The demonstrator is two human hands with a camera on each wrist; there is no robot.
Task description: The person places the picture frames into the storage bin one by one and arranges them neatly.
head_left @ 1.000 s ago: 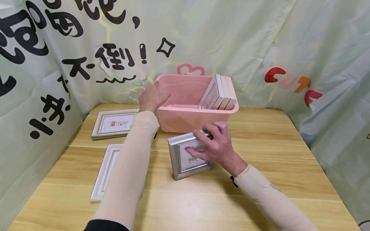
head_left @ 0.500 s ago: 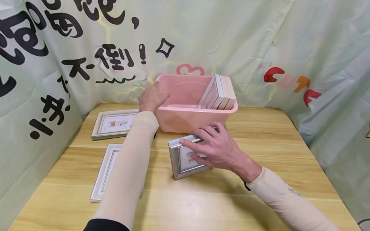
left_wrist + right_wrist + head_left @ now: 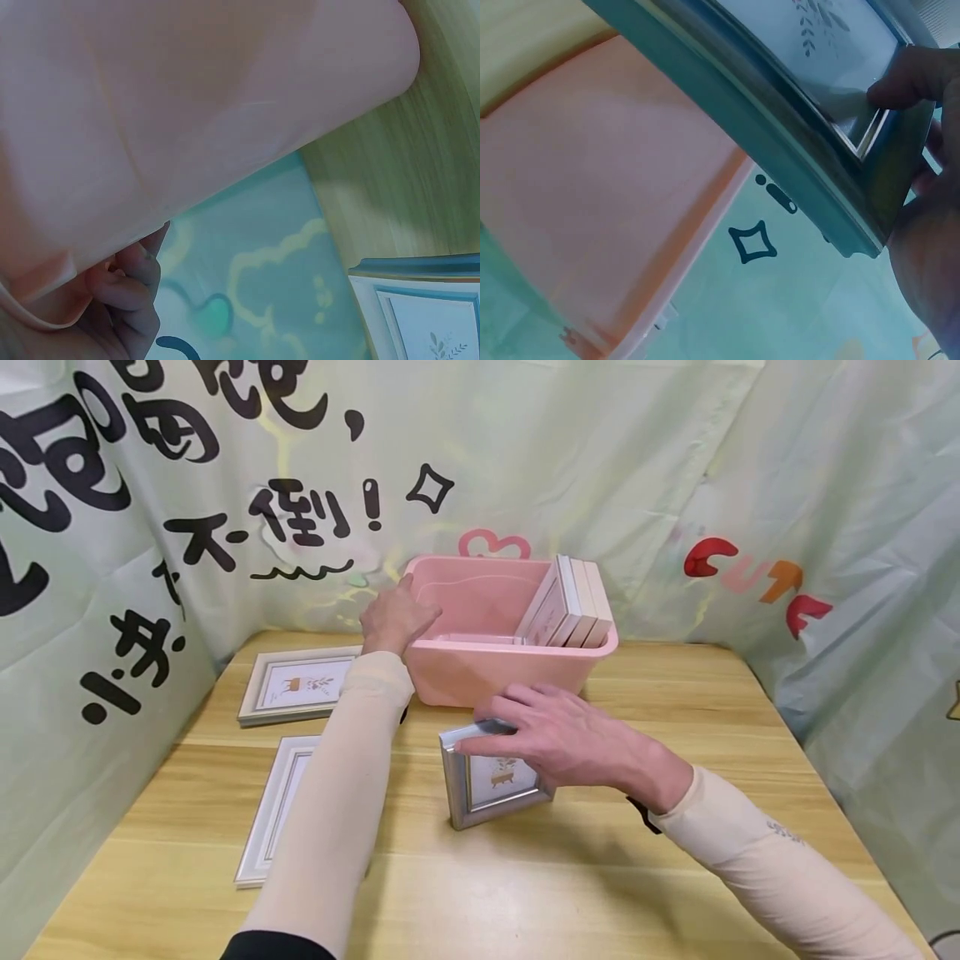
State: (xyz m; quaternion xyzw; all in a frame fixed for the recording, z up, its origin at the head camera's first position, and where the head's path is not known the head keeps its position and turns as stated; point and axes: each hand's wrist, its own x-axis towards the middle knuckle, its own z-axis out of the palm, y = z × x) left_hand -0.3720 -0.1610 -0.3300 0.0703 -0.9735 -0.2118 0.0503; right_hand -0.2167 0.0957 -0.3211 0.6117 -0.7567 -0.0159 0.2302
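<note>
My left hand (image 3: 393, 618) grips the left rim of a pink plastic bin (image 3: 495, 677). The left wrist view shows its fingers (image 3: 127, 292) curled round that rim. In front of the bin, a silver picture frame (image 3: 498, 781) stands upright on the table, turned slightly. My right hand (image 3: 566, 739) holds it by the top right part, thumb on the front and the other fingers going over the top edge. In the right wrist view the thumb (image 3: 904, 82) presses the frame's face near a corner. The fingers behind the frame are mostly hidden.
Several picture frames (image 3: 566, 606) lean upright at the bin's right end. Two more lie flat on the wooden table (image 3: 675, 718) at left: a beige frame (image 3: 300, 683) and a white frame (image 3: 273, 814), partly covered by my left arm. A printed curtain (image 3: 600, 460) hangs behind.
My right hand has shifted its hold along the picture frame's top, its wrist and forearm swinging to the right. The frame stays almost in place. My left hand has stayed on the bin's rim.
</note>
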